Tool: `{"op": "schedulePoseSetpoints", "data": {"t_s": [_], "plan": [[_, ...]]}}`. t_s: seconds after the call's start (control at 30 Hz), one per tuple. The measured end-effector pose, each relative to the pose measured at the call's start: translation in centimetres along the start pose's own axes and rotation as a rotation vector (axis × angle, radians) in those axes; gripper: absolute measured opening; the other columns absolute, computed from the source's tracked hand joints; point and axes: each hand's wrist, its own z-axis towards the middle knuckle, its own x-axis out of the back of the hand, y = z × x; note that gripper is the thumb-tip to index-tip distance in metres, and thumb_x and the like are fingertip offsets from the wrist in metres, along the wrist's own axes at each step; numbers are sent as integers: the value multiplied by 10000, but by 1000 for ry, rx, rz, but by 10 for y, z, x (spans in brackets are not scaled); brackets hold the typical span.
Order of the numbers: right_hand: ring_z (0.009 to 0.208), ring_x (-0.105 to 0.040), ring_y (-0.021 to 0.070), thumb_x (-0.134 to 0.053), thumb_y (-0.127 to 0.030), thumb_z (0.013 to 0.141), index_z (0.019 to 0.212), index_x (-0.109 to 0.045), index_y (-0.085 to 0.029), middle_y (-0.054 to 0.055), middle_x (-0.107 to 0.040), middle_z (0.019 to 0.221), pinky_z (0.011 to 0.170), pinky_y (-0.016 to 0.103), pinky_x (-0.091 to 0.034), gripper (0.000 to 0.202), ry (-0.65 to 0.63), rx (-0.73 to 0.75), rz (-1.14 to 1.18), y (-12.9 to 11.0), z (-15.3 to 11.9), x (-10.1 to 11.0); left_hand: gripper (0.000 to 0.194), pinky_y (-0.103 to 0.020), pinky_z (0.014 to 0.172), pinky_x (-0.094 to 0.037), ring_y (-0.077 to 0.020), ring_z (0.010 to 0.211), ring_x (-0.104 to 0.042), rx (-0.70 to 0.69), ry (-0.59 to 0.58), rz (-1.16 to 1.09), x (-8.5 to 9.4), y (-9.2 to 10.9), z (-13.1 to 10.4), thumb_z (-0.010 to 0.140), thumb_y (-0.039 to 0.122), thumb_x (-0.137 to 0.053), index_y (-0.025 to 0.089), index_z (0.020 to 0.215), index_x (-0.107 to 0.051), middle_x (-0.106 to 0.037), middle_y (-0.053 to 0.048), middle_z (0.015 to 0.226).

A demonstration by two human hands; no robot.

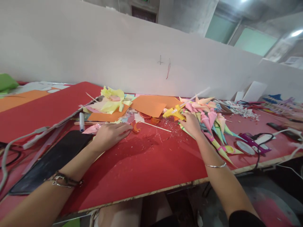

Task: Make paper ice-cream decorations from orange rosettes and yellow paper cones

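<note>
Head view: your right grip (190, 125) is closed on the handle of the yellow glue gun (174, 113), held over the worktop (146, 167) beside the paper cones (212, 118). Your left grip (113, 134) rests with fingers extended near an orange curled piece (136, 131); whether it holds anything cannot be told. The gun should prove light, stiff and slightly slick; hold the handle, clear of the possibly hot front end. The protruding glue stick (198, 95) may snag.
</note>
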Motion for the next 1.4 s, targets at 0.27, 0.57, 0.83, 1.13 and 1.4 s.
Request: {"op": "schedulePoseSetpoints", "data": {"t_s": [0.27,0.57,0.83,1.13,1.4], "plan": [[842,-575,212,-577,-343,735,903,-562,-150,78,-608,927,668,273,-398,256,3,-79,-38,-10,-10,14,301,-212,471,-374,-112,559,-610,-6,35,45,1,4,3,863,280,-367,244,785,-655,-706,6,745],[843,-602,211,-519,-380,780,982,-536,-131,119,-602,982,687,270,-408,321,-107,-163,-129,-21,-26,3,261,-222,461,-355,-140,579,-617,38,-46,3,0,2,3,843,272,-390,239,822,-649,-703,-21,777],[891,-594,216,-476,-390,791,954,-573,-118,124,-618,962,735,268,-413,332,-109,-129,23,-20,-29,11,227,-212,472,-355,-140,634,-620,66,-49,-84,-3,1,2,830,272,-413,247,845,-639,-695,-20,793],[836,-610,244,-524,-394,769,1009,-558,-84,184,-590,981,670,290,-437,394,-132,-220,-104,-43,-38,24,221,-196,514,-384,-128,647,-619,103,-112,-130,4,6,5,817,244,-419,239,825,-640,-692,-5,775],[775,-604,163,-474,-213,821,853,-597,-207,45,-639,837,653,242,-416,127,-210,191,1,-78,-38,34,222,-197,492,-373,-130,634,-623,90,-111,-87,3,6,5,815,236,-422,235,821,-644,-695,0,750]]}}
